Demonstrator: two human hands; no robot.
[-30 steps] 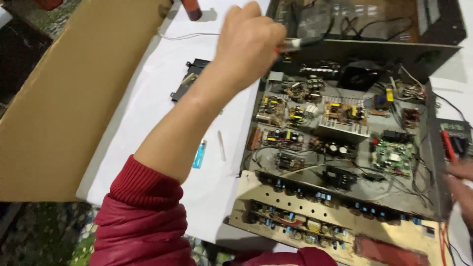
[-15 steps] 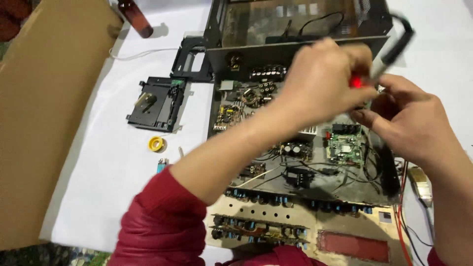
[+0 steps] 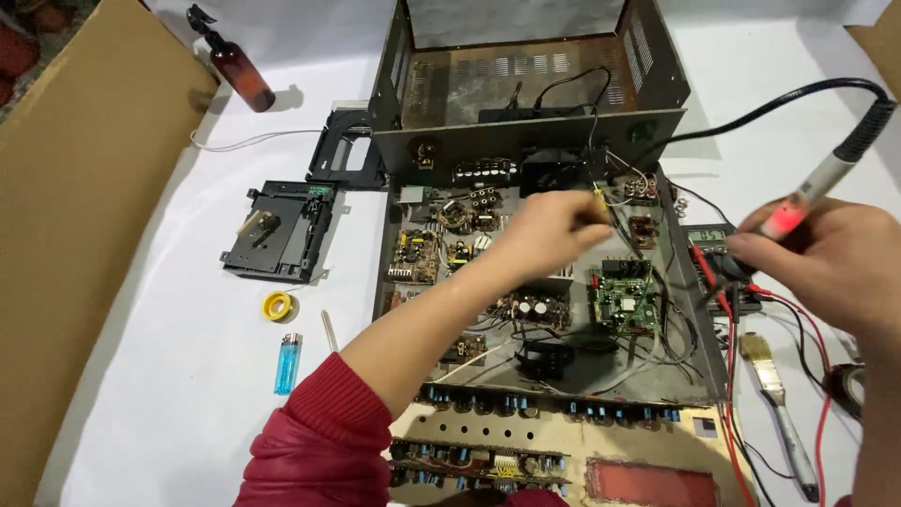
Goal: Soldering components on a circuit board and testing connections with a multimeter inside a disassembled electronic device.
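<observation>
Over the open amplifier chassis, the left hand pinches a thin yellow-tipped wire between fingertips, just above the green circuit board. Right of that pinch, the right hand closes around a soldering iron, its black cable arching away. Below this hand lies a paintbrush.
</observation>
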